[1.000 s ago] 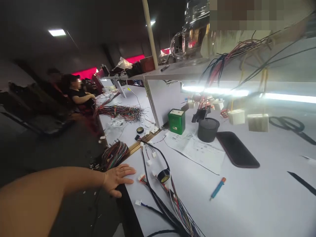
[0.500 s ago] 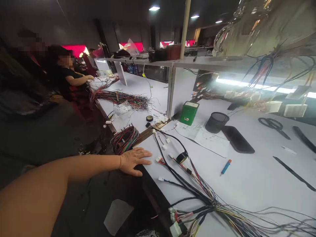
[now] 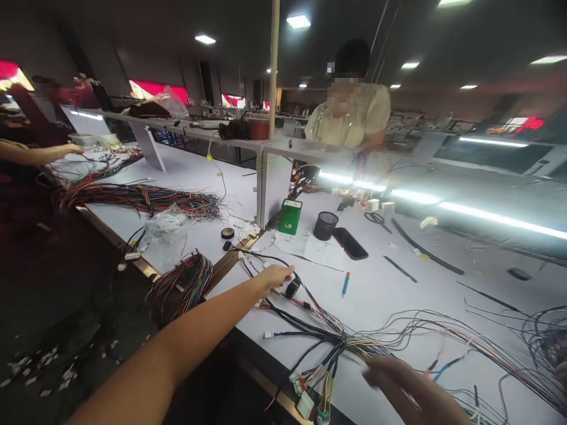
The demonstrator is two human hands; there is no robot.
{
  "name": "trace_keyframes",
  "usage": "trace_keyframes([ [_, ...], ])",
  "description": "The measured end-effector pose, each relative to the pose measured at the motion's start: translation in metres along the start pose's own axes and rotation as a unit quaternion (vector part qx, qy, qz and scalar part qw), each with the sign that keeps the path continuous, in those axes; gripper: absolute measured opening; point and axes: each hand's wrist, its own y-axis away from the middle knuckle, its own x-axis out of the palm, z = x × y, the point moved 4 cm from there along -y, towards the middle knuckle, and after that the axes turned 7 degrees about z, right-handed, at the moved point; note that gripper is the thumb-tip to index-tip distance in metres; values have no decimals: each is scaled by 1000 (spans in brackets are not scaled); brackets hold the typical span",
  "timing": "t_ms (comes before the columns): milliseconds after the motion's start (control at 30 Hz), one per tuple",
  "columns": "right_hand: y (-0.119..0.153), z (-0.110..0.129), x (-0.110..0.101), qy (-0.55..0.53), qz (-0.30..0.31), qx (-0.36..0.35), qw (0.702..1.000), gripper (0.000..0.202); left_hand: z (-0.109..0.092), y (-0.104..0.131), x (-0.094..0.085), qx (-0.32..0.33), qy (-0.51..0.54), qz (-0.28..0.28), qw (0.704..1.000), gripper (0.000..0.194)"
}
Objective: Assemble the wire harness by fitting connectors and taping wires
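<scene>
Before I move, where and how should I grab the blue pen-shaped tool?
Probably pinch the blue pen-shaped tool mid-barrel, from above, one finger on each long side: it's slender and lies flat on the table, orange end away from you.

left hand (image 3: 273, 278) at black tape roll (image 3: 293, 287) | right hand (image 3: 398, 378) near wires (image 3: 376, 345)

A green box (image 3: 289, 218), mesh cup (image 3: 325, 226) and scissors (image 3: 375, 221) sit just right of centre, below a pale-shirted person (image 3: 354, 121).
</scene>
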Motion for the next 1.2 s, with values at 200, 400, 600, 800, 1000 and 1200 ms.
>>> trace_keyframes([
  [200,-100,83,51,-10,-26,-134,991,58,-29,16,3,63,-8,-15,998,56],
  [400,-123,84,85,-36,-19,-96,995,74,-61,79,18,282,15,-59,957,37],
  [600,-120,30,84,-22,43,-94,994,33,-84,119,44,427,-102,-118,891,17],
  [800,-102,30,64,-84,25,-142,986,39,-100,129,49,378,-149,-86,910,17],
  [1000,-85,88,40,-106,-98,-386,911,67,-106,130,37,226,-94,-131,961,26],
  [1200,-91,74,40,-269,-70,-303,911,27,-85,123,48,217,73,-123,965,26],
])
